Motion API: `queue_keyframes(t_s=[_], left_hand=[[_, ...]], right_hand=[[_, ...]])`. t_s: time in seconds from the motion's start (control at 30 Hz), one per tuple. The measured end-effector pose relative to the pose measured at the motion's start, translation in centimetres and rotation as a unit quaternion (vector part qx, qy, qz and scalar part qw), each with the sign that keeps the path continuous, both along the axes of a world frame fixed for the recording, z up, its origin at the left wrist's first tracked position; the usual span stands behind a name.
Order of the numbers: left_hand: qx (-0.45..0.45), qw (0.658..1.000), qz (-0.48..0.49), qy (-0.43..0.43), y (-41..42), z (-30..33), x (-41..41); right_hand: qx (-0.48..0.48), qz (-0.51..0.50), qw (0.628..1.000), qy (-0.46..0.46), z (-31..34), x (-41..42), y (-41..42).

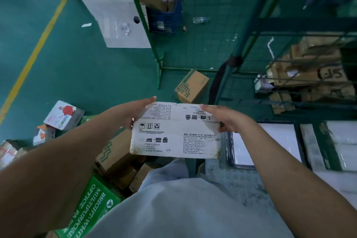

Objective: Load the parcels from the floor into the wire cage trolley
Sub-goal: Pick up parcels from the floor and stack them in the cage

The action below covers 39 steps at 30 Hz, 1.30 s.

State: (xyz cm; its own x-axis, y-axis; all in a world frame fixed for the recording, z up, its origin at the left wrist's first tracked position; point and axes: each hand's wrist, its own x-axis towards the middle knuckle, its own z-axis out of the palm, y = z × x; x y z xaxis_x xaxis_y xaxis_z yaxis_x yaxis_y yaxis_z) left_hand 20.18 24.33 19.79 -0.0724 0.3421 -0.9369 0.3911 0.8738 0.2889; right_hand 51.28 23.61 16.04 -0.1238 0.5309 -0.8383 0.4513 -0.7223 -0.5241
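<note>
Cardboard lies thick at the left of the view, and that is the first hazard: a picture-printed box (62,115) and small orange-and-white packets (43,134) sit on the green floor (77,63), while a green office-paper carton (88,206) and brown cartons (116,152) crowd right against the person's legs, so a step taken without looking could catch an edge and cause a stumble. Moving right, the left hand (135,113) presses flat against the left end of the white printed parcel (175,133), its fingers straight rather than curled under. The parcel is held in the air between the two hands, above the legs and short of the cage. The right hand (226,120) lies along the right end, fingers extended over the top edge with the thumb side partly hidden, so how much it wraps is unclear. Such a squeeze hold depends on inward pressure alone; the box looks worn and stained along its lower edge, and if the pressure eases, or the soft card buckles, it could slip out downward onto the cartons below. Another brown carton (191,86) rests on the floor just ahead, in the likely path. Further right stands the green wire cage trolley (249,31), with boxes (309,71) already stacked inside behind the mesh; the parcel could strike a frame bar on the way in, or land on the leaning stack and slide.
</note>
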Motion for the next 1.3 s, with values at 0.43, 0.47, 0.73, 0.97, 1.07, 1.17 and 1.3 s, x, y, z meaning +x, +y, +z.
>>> queue_keyframes(t_s=[0.43, 0.47, 0.73, 0.97, 1.07, 1.17, 1.3], left_hand=[[-0.073, 0.996, -0.047, -0.021, 3.6, -3.2, 6.2], [-0.083, 0.994, -0.060, -0.025, 3.5, -3.6, 6.6], [-0.056, 0.983, -0.171, -0.034, 0.0, -4.2, 11.9], [-0.079, 0.953, -0.290, -0.046, -7.9, -2.7, 19.2], [-0.063, 0.931, -0.356, -0.050, -11.5, -1.9, 23.3], [-0.063, 0.917, -0.388, -0.060, -14.5, -1.6, 26.5], [-0.058, 0.894, -0.441, -0.058, -17.8, -2.0, 29.8]], right_hand=[[0.019, -0.190, 0.976, -0.102, 1.1, 7.1, -6.2], [0.019, -0.198, 0.973, -0.118, 1.4, 7.5, -6.9], [0.011, -0.262, 0.931, -0.252, 4.6, 11.2, -16.5], [0.001, -0.383, 0.889, -0.252, 5.4, 13.6, -29.9], [-0.039, -0.480, 0.849, -0.216, 4.9, 14.8, -36.4], [-0.060, -0.554, 0.815, -0.156, 4.2, 15.2, -41.5], [-0.056, -0.637, 0.761, -0.109, 2.1, 14.9, -47.0]])
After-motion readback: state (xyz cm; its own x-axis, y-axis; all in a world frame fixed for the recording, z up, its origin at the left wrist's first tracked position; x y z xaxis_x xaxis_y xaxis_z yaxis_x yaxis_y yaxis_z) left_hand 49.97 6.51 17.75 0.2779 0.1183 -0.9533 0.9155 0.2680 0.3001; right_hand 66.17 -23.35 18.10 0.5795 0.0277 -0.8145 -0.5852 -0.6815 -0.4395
